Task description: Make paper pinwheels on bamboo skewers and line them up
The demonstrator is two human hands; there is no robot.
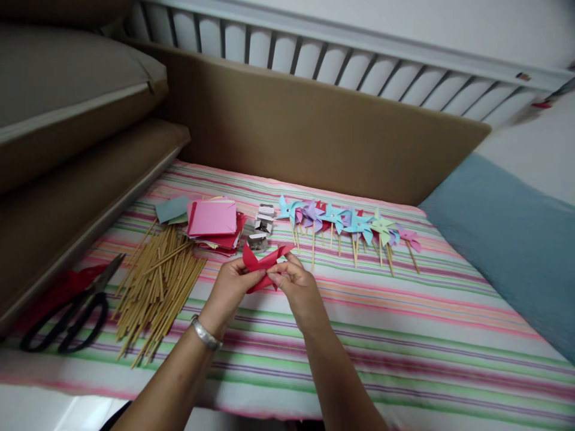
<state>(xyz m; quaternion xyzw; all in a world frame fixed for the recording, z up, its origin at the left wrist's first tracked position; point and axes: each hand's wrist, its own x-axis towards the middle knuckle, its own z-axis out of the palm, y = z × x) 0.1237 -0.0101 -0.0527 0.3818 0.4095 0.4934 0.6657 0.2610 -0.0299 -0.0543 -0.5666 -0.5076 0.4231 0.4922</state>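
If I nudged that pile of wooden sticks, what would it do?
The sticks would probably spread and roll, since they're slim and lie loosely crossed. Each is likely stiff, looking straight. The striped cloth beneath might slow them slightly.

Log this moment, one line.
left hand: holds red paper | right hand: same paper | sticks: loose pile | pinwheels: beyond right hand

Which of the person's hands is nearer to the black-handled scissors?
Left. The left hand holds the red paper right of the scissors, with sticks lying between; the right hand, at the paper's other side, is farther right.
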